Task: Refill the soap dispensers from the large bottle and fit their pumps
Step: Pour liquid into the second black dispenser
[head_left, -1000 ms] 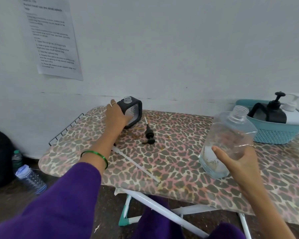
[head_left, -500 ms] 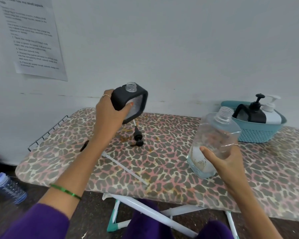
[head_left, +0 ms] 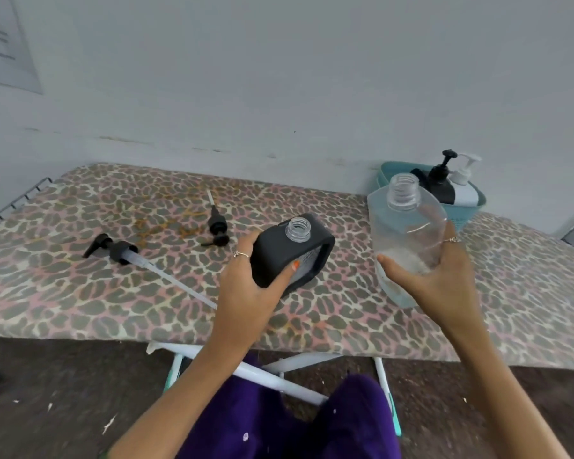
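Note:
My left hand grips a black square dispenser with an open clear neck, held tilted above the middle of the table. My right hand holds the large clear bottle, uncapped and nearly empty, with a little soap at its bottom, just right of the dispenser. Two loose pumps lie on the leopard-print board: a long one with a white tube at the left and a short black one behind the dispenser.
A teal basket at the back right holds a black dispenser and a white dispenser, both with pumps on. A wire rack edge sticks out at the board's left end. The white wall runs close behind.
My left hand lifted the black dispenser from the back of the board and brought it toward me, close beside the large bottle. The right hand stayed on the bottle. My view shifted left and down.

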Demonstrator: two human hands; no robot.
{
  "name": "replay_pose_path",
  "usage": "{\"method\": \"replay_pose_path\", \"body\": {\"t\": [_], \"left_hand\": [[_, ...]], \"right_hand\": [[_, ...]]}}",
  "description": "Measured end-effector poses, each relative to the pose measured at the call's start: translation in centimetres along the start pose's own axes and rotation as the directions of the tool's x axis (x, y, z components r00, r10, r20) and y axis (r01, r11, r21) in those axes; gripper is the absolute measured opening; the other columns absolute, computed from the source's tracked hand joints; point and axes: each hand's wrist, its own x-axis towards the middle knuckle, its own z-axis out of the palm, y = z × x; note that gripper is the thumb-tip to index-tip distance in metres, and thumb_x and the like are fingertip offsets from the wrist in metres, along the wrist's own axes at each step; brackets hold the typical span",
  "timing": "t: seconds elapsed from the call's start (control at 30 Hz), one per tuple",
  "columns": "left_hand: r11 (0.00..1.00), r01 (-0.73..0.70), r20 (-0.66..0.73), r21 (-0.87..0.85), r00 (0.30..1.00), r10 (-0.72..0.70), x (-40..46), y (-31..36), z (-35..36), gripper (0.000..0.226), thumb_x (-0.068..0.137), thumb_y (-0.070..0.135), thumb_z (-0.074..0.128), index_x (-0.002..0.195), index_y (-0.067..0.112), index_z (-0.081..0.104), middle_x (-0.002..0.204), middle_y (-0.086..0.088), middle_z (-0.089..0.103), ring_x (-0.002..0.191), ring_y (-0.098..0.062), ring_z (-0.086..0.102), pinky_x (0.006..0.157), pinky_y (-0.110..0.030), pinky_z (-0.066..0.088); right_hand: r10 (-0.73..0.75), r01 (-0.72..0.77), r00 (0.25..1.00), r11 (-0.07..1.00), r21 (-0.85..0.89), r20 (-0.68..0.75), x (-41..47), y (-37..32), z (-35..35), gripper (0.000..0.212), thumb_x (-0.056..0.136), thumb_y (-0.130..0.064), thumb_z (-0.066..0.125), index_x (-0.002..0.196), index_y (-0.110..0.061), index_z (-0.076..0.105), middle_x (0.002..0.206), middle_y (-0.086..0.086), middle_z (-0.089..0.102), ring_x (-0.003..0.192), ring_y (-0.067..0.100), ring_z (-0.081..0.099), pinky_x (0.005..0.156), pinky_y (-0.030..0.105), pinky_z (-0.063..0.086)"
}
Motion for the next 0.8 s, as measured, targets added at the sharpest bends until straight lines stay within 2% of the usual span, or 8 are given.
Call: {"method": "replay_pose_path", "body": {"t": [0.03, 0.1, 0.17, 0.27, 0.37, 0.6, 0.73, 0.8], "left_hand": [[1.000, -0.007, -0.007, -0.002, 1.000, 0.007, -0.1, -0.2, 0.2, 0.051, 0.086, 0.024, 0.074, 0.130, 0.023, 0.049, 0.116, 0.009, 0.061, 0.110, -0.006, 0.061, 0.092, -0.035, 0.055], [1.000, -0.007, -0.015, -0.005, 1.000, 0.007, 0.0, -0.4, 0.4, 0.053, 0.087, 0.025, 0.073, 0.133, 0.019, 0.048, 0.119, 0.006, 0.061, 0.112, -0.007, 0.060, 0.093, -0.035, 0.055], [1.000, -0.006, -0.018, -0.011, 1.000, 0.005, 0.1, -0.6, 0.6, 0.054, 0.088, 0.027, 0.071, 0.135, 0.020, 0.046, 0.121, 0.006, 0.060, 0.112, -0.008, 0.060, 0.093, -0.036, 0.054], [1.000, -0.029, -0.024, 0.001, 0.999, 0.029, -0.1, -1.0, 0.8, 0.053, 0.088, 0.038, 0.068, 0.134, 0.031, 0.042, 0.120, 0.009, 0.059, 0.113, -0.008, 0.060, 0.092, -0.038, 0.055], [0.999, -0.037, -0.026, 0.007, 0.999, 0.037, -0.1, -1.4, 0.9, 0.054, 0.089, 0.037, 0.068, 0.135, 0.030, 0.041, 0.122, 0.004, 0.061, 0.113, -0.013, 0.060, 0.092, -0.039, 0.054], [0.999, -0.042, -0.007, 0.004, 0.999, 0.042, 0.1, -1.5, 1.1, 0.056, 0.090, 0.027, 0.069, 0.138, 0.014, 0.042, 0.124, -0.001, 0.060, 0.114, -0.013, 0.060, 0.094, -0.037, 0.053], [0.998, -0.056, -0.017, 0.021, 0.998, 0.057, 0.1, -1.6, 1.1, 0.050, 0.090, 0.029, 0.069, 0.132, 0.026, 0.041, 0.122, 0.000, 0.061, 0.113, -0.013, 0.060, 0.092, -0.035, 0.054], [0.998, -0.050, -0.009, 0.026, 0.999, 0.051, 0.0, -1.7, 1.1, 0.053, 0.091, 0.029, 0.069, 0.135, 0.023, 0.041, 0.122, -0.001, 0.061, 0.112, -0.013, 0.061, 0.091, -0.035, 0.054]], "right_hand": [[-0.036, 0.036, 0.999, 0.998, -0.043, 0.004, 0.0, 0.1, -0.2, 0.065, 0.071, -0.016, 0.083, 0.122, -0.028, 0.046, 0.106, -0.021, 0.057, 0.092, -0.011, 0.054, 0.075, -0.002, 0.037], [-0.074, 0.077, 0.997, 0.989, -0.123, 0.030, 0.1, 0.4, -0.3, 0.073, 0.071, -0.016, 0.084, 0.131, -0.027, 0.044, 0.111, -0.016, 0.055, 0.095, -0.007, 0.050, 0.077, -0.001, 0.036], [-0.079, 0.088, 0.995, 0.979, -0.184, 0.055, 0.4, 0.6, -0.2, 0.078, 0.070, -0.021, 0.084, 0.137, -0.022, 0.043, 0.118, -0.008, 0.057, 0.103, -0.001, 0.049, 0.082, 0.010, 0.039], [-0.092, 0.123, 0.989, 0.949, -0.290, 0.118, 0.9, 0.5, 0.1, 0.086, 0.069, -0.027, 0.084, 0.142, -0.018, 0.040, 0.132, 0.005, 0.055, 0.115, 0.017, 0.052, 0.091, 0.030, 0.043], [-0.123, 0.179, 0.977, 0.916, -0.359, 0.173, 1.4, 0.2, 0.4, 0.090, 0.066, -0.020, 0.085, 0.143, -0.016, 0.040, 0.132, 0.010, 0.054, 0.116, 0.028, 0.052, 0.092, 0.036, 0.040], [-0.232, 0.335, 0.939, 0.785, -0.522, 0.255, 3.1, 0.3, 0.8, 0.094, 0.066, -0.025, 0.085, 0.145, -0.018, 0.036, 0.133, 0.013, 0.052, 0.116, 0.037, 0.052, 0.096, 0.054, 0.043], [-0.281, 0.392, 0.919, 0.730, -0.559, 0.277, 3.7, 0.2, 0.8, 0.095, 0.066, -0.026, 0.084, 0.146, -0.020, 0.034, 0.133, 0.015, 0.052, 0.118, 0.039, 0.051, 0.097, 0.058, 0.041], [-0.297, 0.414, 0.910, 0.708, -0.572, 0.290, 4.0, 0.1, 0.7, 0.096, 0.065, -0.027, 0.085, 0.146, -0.020, 0.033, 0.133, 0.016, 0.051, 0.120, 0.039, 0.050, 0.098, 0.059, 0.040]]}}
